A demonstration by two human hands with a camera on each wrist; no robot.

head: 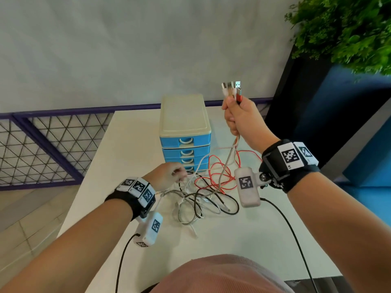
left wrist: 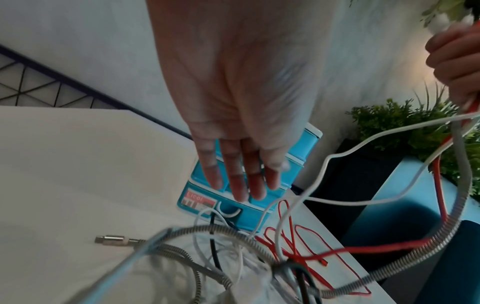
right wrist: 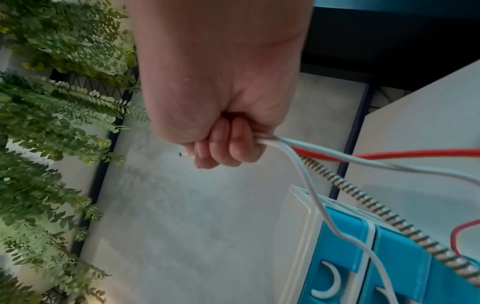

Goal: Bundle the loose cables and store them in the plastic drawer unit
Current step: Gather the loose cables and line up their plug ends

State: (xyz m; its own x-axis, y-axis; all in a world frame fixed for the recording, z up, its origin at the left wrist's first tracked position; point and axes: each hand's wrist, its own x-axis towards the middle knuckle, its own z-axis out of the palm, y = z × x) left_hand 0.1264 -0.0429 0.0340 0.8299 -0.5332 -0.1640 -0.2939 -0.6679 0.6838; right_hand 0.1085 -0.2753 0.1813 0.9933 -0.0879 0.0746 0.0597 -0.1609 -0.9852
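Observation:
My right hand (head: 237, 117) is raised above the table and grips the cables (head: 232, 144) just below their USB plugs (head: 232, 89). Red, white and braided strands hang from the fist (right wrist: 223, 148) down to a loose tangle (head: 203, 193) on the table. The blue plastic drawer unit (head: 184, 119) with a cream top stands behind the tangle, all its drawers closed. My left hand (head: 169, 174) hovers low over the tangle in front of the unit. Its fingers (left wrist: 239, 181) are straight and hold nothing. A braided cable's metal plug (left wrist: 114, 240) lies on the table.
The white table (head: 131, 144) has its far edge just behind the drawer unit. A purple-framed mesh fence (head: 42, 149) runs at the left. A leafy plant (head: 342, 28) and a dark and blue planter (head: 317, 102) stand at the right.

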